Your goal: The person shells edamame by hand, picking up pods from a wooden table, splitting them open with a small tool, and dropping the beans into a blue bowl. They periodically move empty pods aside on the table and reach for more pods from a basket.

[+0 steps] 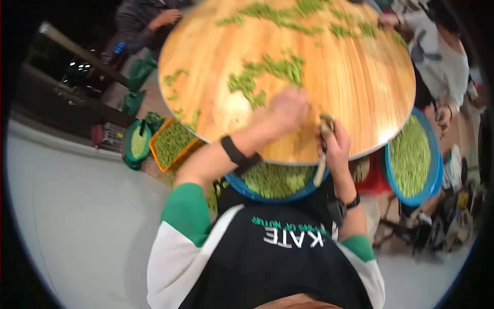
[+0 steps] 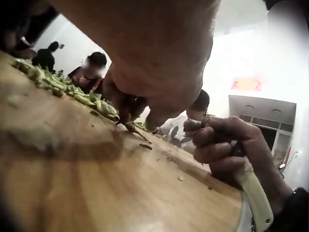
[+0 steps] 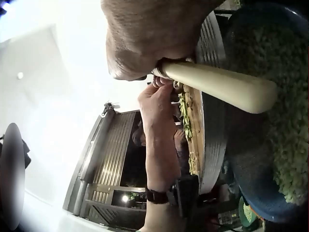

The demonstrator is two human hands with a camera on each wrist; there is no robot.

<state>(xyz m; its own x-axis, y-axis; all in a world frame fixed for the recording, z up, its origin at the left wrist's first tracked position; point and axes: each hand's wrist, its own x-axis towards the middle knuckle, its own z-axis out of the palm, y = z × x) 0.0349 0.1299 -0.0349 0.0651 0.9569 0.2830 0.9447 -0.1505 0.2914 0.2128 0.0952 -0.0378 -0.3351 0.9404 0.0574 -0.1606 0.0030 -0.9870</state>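
Note:
My left hand (image 1: 290, 108), blurred in the head view, is low over the wooden table beside a loose heap of green pieces (image 1: 283, 67). In the left wrist view its fingers point down at the tabletop, near a thin brownish strip (image 2: 138, 132); whether they pinch it I cannot tell. My right hand (image 1: 337, 147) grips a knife by its cream handle (image 1: 320, 174) at the table's near edge. The handle (image 3: 222, 86) sticks out below the fist in the right wrist view, and the blade is mostly hidden.
A blue basin (image 1: 247, 191) of green pieces is under the near edge of the round table (image 1: 206, 46); another blue basin (image 1: 437, 177) stands right. An orange crate (image 1: 160, 164) and a green basin (image 1: 127, 149) are at left. People are around the far side.

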